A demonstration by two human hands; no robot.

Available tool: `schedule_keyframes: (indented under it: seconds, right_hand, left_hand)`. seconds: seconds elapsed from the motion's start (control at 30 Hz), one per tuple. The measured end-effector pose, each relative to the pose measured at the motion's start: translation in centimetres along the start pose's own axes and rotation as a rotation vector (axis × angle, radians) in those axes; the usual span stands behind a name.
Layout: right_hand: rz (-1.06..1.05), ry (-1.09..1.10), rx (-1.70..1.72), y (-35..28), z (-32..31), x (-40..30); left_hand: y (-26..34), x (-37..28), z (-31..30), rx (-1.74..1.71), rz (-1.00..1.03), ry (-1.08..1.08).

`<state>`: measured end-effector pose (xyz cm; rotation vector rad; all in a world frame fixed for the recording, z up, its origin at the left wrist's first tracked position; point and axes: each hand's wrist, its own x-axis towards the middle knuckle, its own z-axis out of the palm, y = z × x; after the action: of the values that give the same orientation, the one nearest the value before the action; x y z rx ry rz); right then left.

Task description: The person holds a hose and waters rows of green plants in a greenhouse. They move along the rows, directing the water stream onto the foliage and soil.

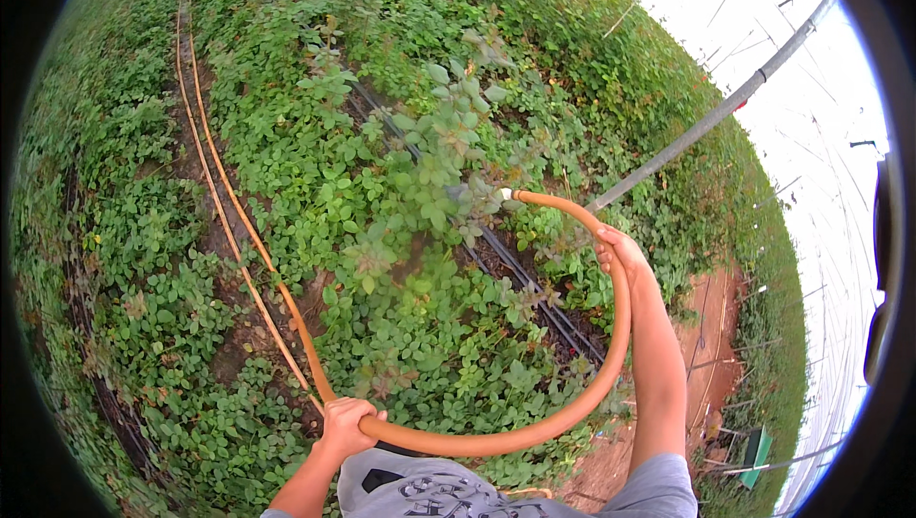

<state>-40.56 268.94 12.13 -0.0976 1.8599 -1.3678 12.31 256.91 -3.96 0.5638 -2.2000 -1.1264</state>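
A thick orange hose (494,444) bends in a wide loop in front of my body. My left hand (346,423) is closed around it near my waist. Farther along, my right hand (618,245) grips the same hose a short way behind its end. A pale nozzle (507,194) with a dark collar sits at that end and points left among rose-like leafy shoots (451,160). A faint spray seems to spread over the leaves ahead of it. From my left hand the hose runs back along the soil strip between the plants.
Dense green plants (401,368) cover the ground in rows. Dark irrigation pipes (529,278) lie along one row. A grey metal pole (701,121) slants up at the right beside my right hand. Reddish bare soil (715,332) and a green panel (755,457) are at the right.
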Motion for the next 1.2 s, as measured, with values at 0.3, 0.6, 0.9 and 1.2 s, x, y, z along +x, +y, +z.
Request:
schedule_keyframes:
  seconds: [0.3, 0.6, 0.9, 1.2]
  right_hand:
    - [-0.058, -0.029, 0.066, -0.8, 1.7, 2.7]
    - [-0.084, -0.125, 0.152, -1.5, 3.6, 4.4]
    - [-0.122, -0.207, 0.195, -1.5, 4.4, 7.5]
    - [-0.158, -0.257, 0.256, -1.4, 5.2, 9.7]
  left_hand:
    - [-0.8, -0.7, 0.4, -0.03, -0.038, 0.068]
    - [-1.3, -1.2, 0.5, -0.019, -0.055, 0.084]
    - [-1.3, -1.3, 0.7, -0.002, -0.089, 0.077]
    - [-1.2, -1.1, 1.1, 0.024, -0.105, 0.079]
